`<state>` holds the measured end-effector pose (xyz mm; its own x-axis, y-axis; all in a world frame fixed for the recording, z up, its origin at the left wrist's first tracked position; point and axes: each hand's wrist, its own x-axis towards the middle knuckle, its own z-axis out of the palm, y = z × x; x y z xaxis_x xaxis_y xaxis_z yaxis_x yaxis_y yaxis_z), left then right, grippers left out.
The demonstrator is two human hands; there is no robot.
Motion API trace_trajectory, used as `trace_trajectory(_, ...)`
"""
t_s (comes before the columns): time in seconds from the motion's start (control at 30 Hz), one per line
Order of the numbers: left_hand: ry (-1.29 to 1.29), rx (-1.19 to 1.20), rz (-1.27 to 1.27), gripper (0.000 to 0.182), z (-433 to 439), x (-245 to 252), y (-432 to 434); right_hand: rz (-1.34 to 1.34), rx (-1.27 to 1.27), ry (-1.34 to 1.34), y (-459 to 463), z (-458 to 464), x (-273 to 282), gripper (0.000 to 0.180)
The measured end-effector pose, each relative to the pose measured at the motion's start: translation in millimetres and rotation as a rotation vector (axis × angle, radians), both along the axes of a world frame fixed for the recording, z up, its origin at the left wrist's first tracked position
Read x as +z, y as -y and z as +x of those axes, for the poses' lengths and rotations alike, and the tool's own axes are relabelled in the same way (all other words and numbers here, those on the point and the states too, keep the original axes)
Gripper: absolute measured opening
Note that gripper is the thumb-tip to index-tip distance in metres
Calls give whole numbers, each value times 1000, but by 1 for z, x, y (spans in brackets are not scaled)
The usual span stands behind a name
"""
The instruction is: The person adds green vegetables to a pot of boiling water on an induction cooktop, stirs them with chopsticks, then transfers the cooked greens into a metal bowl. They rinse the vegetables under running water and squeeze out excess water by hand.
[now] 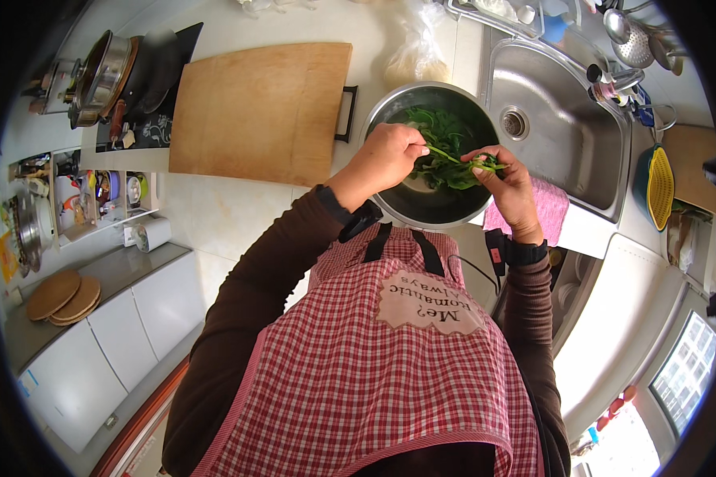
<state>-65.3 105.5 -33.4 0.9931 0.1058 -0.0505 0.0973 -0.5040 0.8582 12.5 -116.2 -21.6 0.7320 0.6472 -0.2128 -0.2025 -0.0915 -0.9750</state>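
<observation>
Both hands are over a stainless steel bowl (388, 98) that holds leafy greens (447, 128). Between finger and thumb, my left hand (394, 156) pinches one end of a thin green stem (443, 154), which stretches across to the right. My right hand (507, 185) grips a small bunch of leafy greens (484, 164) at the bowl's right side, with the stem's other end reaching its fingers. The lower part of the bowl's inside is dark, and how much water is in it I cannot tell.
A wooden cutting board (256, 110) lies left of the bowl, near a stove (182, 65) with pans. The steel sink (555, 119) is on the right, a pink cloth (549, 208) at its near edge. Behind the bowl sits a clear plastic bag (420, 53). A yellow basket (661, 188) stands far right.
</observation>
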Motion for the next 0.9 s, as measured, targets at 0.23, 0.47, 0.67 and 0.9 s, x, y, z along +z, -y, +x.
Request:
trace_trajectory(0.23, 124, -217, 227, 11, 14, 32, 8, -153, -3, 253, -25, -14, 2, 28)
trace_trajectory(0.47, -254, 3, -373, 24, 22, 12, -3, -183, -84, 174, -23, -4, 4, 18)
trace_trajectory(0.67, -313, 81, -143, 19, 11, -42, 18, -144, -96, 145, -18, 0, 10, 18)
trace_trajectory(0.9, -296, 130, -91, 20, 15, -66, 43, -179, -64, 160, -15, -3, 8, 17)
